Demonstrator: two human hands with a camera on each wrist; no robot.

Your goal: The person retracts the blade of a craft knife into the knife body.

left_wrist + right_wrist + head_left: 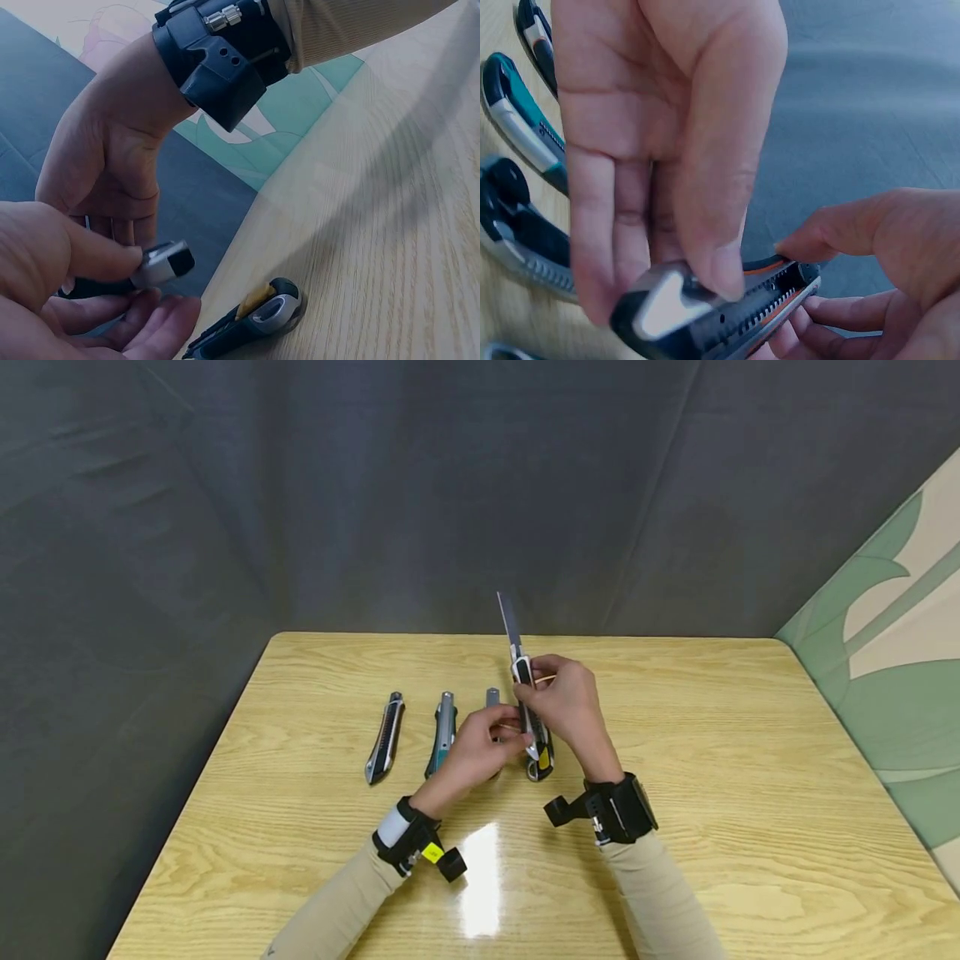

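A utility knife (pixel 523 672) with a black and silver handle is held above the table, its long blade (pixel 510 620) extended and pointing away. My left hand (pixel 476 747) pinches the rear end of the handle between thumb and fingers. Nearer the blade, my right hand (pixel 570 697) grips the front of the handle. In the right wrist view, the handle's toothed slot and orange trim (pixel 769 311) show between both hands. Below the held knife lies a black and yellow cutter (pixel 542 760), partly covered in the head view.
Left of the hands, a black and silver cutter (pixel 386 739) and a teal and silver cutter (pixel 444 731) lie on the wooden table (pixel 712 760). Another grey cutter (pixel 492 697) is mostly hidden behind my left hand. A dark curtain (pixel 465 493) hangs behind the table.
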